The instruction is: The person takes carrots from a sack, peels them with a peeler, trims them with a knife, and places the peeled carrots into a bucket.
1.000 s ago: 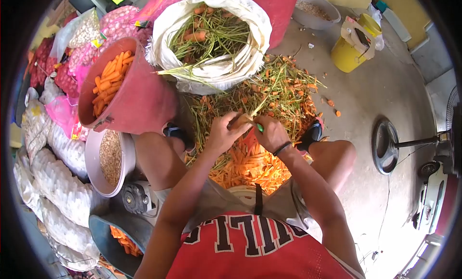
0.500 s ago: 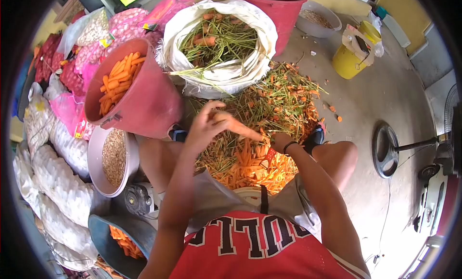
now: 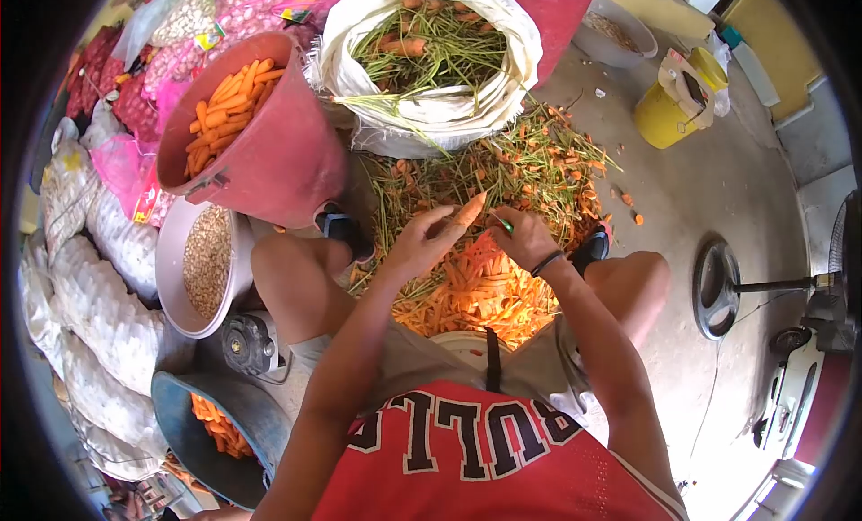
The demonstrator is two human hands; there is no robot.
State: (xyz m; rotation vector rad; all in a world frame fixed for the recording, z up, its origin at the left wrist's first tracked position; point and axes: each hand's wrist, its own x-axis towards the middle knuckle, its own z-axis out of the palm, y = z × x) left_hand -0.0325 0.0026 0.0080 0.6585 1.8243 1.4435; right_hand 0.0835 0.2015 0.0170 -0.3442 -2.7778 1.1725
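Observation:
My left hand [image 3: 420,247] is closed around a carrot [image 3: 469,210], whose tapered end points up and to the right. Close by on the right, my right hand [image 3: 528,241] grips a small green-handled tool [image 3: 505,225]; its working end is too small to make out. Something red and mesh-like [image 3: 483,250] shows just under the right hand. Beneath both hands lies a heap of orange carrot peelings [image 3: 476,296]. Beyond it, green stalks and carrot ends [image 3: 539,166] are strewn over the floor.
A tilted red tub [image 3: 296,153] of peeled carrots stands left of a white sack [image 3: 422,135] of carrots with tops. A blue-green bin [image 3: 180,413] with carrots, a pale basin [image 3: 166,283] and full sacks [image 3: 108,314] line the left. At right are a yellow bucket [image 3: 660,121] and a fan base [image 3: 716,287].
The carrot has swung from pointing down-right at my right hand to pointing up-right. My left hand is lower, and my right hand has risen slightly. The view has shifted a little.

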